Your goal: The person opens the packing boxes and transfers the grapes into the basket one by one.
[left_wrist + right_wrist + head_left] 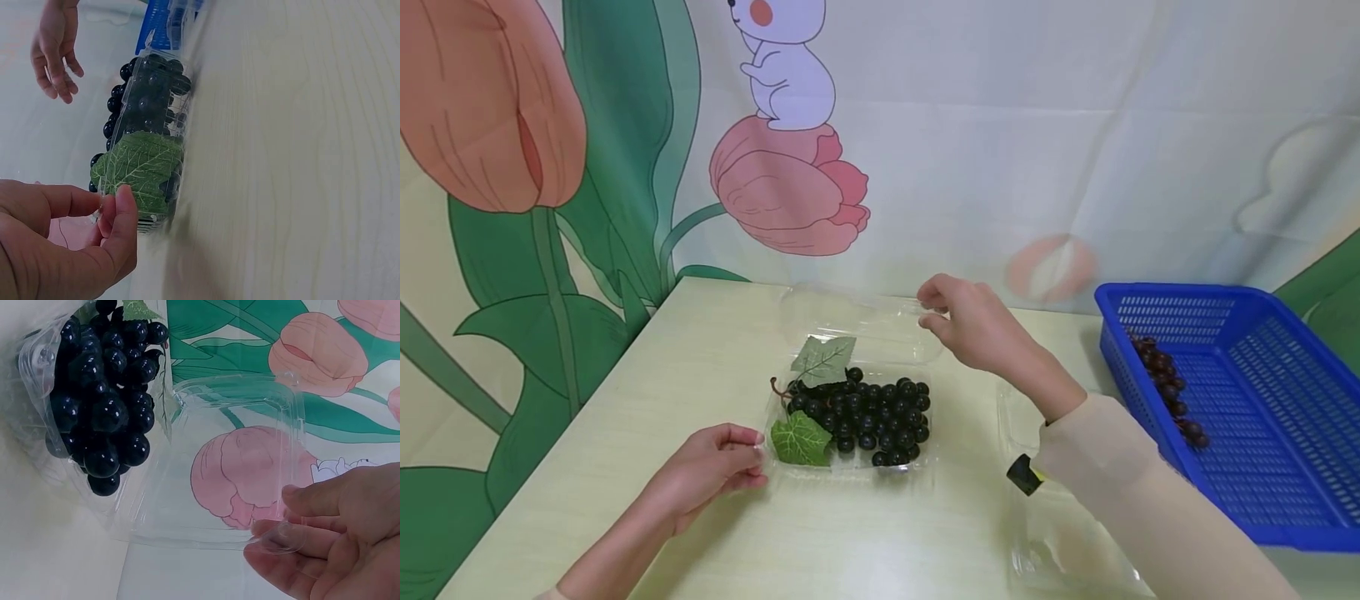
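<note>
A clear plastic clamshell box point(880, 472) stands on the table with its lid point(857, 312) raised at the back. Inside lies a bunch of black grapes point(880, 417) with a brown stem, a green leaf point(801, 439) at the front left and a paler leaf point(823, 360) at the back. My left hand point(703, 467) pinches the box's left edge between thumb and fingers, as the left wrist view shows. At the back right, my right hand point(988, 329) holds the lid's corner; in the right wrist view the thumb and fingers lie on either side of the lid's rim point(290, 487).
A blue plastic basket point(1172, 289) stands at the right, with dark red grapes point(1167, 379) along its left side. Another clear plastic box point(1037, 558) lies under my right forearm, beside a small black and yellow object point(1022, 475). A tulip-printed cloth point(970, 167) hangs behind the table.
</note>
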Motion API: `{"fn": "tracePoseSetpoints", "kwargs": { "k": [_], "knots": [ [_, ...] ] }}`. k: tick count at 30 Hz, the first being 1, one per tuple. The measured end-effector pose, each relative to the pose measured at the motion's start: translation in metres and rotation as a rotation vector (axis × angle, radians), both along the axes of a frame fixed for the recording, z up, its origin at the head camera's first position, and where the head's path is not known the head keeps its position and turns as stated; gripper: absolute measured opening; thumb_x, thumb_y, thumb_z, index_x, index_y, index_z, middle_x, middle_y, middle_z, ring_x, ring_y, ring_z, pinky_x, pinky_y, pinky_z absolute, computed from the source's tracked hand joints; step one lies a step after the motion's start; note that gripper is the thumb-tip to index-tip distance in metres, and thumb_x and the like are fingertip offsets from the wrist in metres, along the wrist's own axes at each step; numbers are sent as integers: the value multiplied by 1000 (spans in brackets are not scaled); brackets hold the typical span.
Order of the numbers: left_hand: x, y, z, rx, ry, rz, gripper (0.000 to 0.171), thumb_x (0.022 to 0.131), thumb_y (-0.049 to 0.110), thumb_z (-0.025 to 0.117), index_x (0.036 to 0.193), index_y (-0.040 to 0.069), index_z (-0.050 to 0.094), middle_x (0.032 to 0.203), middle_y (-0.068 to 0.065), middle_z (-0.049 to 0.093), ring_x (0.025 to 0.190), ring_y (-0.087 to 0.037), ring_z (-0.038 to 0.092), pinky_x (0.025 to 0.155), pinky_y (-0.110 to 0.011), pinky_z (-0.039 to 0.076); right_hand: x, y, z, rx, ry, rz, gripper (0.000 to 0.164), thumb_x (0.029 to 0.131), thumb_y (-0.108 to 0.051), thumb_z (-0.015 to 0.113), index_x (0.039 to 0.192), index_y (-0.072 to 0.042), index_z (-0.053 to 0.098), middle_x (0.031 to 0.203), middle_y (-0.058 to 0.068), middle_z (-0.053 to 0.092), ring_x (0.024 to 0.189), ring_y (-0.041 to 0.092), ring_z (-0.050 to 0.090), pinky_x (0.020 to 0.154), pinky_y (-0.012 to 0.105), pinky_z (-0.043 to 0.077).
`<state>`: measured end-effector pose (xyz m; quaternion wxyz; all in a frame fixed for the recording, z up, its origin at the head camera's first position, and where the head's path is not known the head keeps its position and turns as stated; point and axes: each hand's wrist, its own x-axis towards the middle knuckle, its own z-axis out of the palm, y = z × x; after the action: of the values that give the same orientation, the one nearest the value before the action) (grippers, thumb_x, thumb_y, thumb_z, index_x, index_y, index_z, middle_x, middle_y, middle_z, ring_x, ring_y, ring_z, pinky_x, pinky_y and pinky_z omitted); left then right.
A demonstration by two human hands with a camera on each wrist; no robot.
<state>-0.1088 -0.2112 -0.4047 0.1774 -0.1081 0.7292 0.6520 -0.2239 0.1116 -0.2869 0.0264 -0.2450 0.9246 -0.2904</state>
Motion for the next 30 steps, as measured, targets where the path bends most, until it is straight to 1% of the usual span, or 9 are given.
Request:
{"fn": "tracePoseSetpoints", "kwargs": {
  "k": [5,9,15,19,25,30],
  "knots": [
    [0,1,2,-3,0,1,34,101,-4,55,131,-18,43,107,-18,57,88,-22,66,81,-31,61,-7,2,-3,-52,33,-5,33,102,-9,65,132,4,64,130,18,68,119,33,65,98,47,54],
    [0,1,3,-1,1,1,34,102,-4,54,130,-18,43,108,-18,57,89,-23,66,82,-31,61,-16,6,-10,-135,25,-21,33,102,-11,65,133,1,66,130,17,68,117,33,66,96,48,55],
    [0,1,4,1,1,-3,35,102,-3,54,131,-18,43,109,-19,57,89,-23,66,82,-31,60,-27,10,-17,-272,-52,-92,34,102,-20,68,132,-3,67,129,13,69,117,30,66,95,47,55],
    [1,1,3,7,3,-2,35,101,-4,54,131,-18,43,108,-19,57,89,-23,65,82,-31,61,-32,10,-20,-349,-118,-135,34,101,-24,70,129,-5,69,126,11,71,111,28,68,94,45,56],
    [1,0,2,12,3,5,35,100,-4,55,131,-18,43,108,-19,57,90,-23,65,82,-31,61,-36,9,-24,-481,-226,-176,34,101,-23,70,130,-5,69,126,12,70,109,31,68,102,47,52],
    [1,0,0,7,-2,11,35,101,-4,55,131,-17,44,109,-20,57,89,-23,66,82,-31,61,-40,8,-28,-528,-262,-182,34,101,-20,70,132,-4,68,125,13,70,110,31,68,103,46,51]
  ]
}}
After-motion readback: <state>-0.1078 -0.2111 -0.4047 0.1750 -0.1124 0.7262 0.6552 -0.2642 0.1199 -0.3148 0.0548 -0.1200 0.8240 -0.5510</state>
